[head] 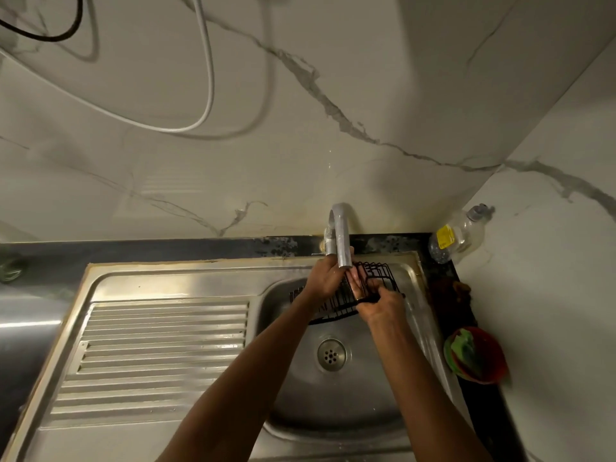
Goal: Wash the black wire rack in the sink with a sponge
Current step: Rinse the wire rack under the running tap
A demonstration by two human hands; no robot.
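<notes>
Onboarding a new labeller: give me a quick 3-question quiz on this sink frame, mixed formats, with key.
1. True or false: the black wire rack lies on the ribbed drainboard.
2. Multiple choice: the green sponge sits in A) the sink basin B) a red bowl C) the right hand.
3. Fill in: both hands hold the rack under the ____.

Key: 1 false, it is over the basin, gripped by the left hand too; 2 B; 3 tap.

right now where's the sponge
In the head view, a green sponge sits in a red bowl on the dark counter right of the sink, away from both hands.
</notes>
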